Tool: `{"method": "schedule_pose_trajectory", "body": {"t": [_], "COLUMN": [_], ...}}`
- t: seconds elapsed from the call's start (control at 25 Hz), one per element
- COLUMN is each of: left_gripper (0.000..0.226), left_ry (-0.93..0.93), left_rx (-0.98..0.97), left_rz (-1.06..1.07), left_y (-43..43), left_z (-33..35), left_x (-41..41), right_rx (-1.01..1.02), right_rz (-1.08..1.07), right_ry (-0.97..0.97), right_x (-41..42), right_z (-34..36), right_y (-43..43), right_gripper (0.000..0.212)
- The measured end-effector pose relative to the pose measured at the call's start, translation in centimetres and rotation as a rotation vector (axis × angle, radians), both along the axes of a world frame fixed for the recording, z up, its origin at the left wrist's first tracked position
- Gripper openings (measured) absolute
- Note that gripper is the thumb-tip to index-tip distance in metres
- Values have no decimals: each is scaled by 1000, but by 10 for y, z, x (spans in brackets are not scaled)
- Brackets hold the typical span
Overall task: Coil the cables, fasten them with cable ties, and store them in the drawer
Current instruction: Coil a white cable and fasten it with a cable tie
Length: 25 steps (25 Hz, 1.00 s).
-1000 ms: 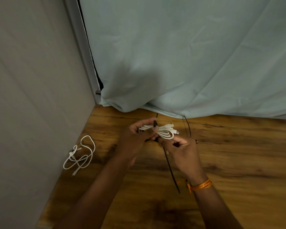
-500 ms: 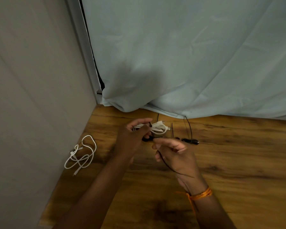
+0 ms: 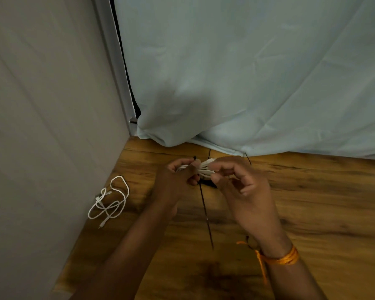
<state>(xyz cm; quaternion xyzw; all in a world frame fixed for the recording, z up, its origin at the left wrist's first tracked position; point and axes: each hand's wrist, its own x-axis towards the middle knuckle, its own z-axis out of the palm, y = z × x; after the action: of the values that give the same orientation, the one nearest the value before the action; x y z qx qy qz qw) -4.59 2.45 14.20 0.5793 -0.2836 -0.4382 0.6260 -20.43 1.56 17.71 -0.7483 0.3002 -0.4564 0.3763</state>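
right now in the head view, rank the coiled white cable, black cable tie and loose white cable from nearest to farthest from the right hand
1. coiled white cable: pinched in the right hand.
2. black cable tie: tail hanging just left of that hand.
3. loose white cable: far left, by the wall.

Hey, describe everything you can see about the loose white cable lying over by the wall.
The loose white cable is thin and plastic-looking, with a small plug at its near end. It lies untied in a messy tangle of overlapping loops, flat on the wooden tabletop, at its left edge beside the grey wall. Only the tabletop plainly touches it; contact with the wall cannot be told.
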Motion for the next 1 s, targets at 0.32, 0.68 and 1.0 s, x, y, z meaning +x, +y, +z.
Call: {"method": "schedule_pose_trajectory", "body": {"t": [0.32, 0.68, 1.0], "left_gripper": [19, 17, 14], "left_ry": [112, 4, -43], "left_rx": [-1, 1, -50], "left_rz": [-54, -29, -52], "left_y": [4, 9, 10], "left_z": [17, 18, 22], "left_x": [10, 8, 6], "right_rx": [-575, 22, 451], "right_rz": [-62, 97, 61], "right_ry": [435, -67, -74], "right_x": [-5, 17, 19], "right_z": [-56, -5, 6], "right_y": [-15, 18, 19], "right_gripper": [36, 13, 31]}}
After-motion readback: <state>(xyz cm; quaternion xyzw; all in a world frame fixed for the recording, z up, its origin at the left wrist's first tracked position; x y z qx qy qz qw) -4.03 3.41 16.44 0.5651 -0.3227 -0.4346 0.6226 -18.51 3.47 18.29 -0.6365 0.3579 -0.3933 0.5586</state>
